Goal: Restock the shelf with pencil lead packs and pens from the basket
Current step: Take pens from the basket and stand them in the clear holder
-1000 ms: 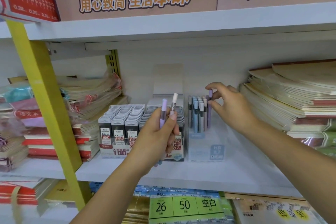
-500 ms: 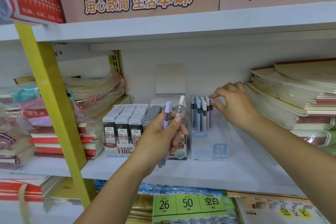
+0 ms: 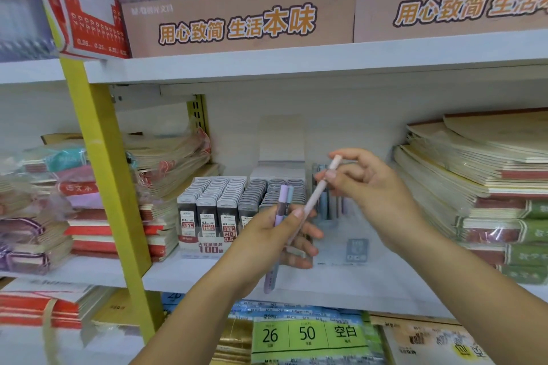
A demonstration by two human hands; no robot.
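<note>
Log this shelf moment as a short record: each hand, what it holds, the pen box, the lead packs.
Left hand: grips a purple pen and a blue-grey pen, upright
Right hand: pinches the pink pen near its top
Pink pen: tilted, lower end at the left hand's thumb; whether that hand also grips it is unclear
Pen box: clear, on the shelf behind the hands, pens standing inside
Lead packs: rows in a display box left of the pen box

pink pen [image 3: 318, 190]; lilac pen [image 3: 282, 201]; grey lead packs [image 3: 225, 187]; yellow upright [image 3: 100, 172]; white shelf [image 3: 184, 273]
</note>
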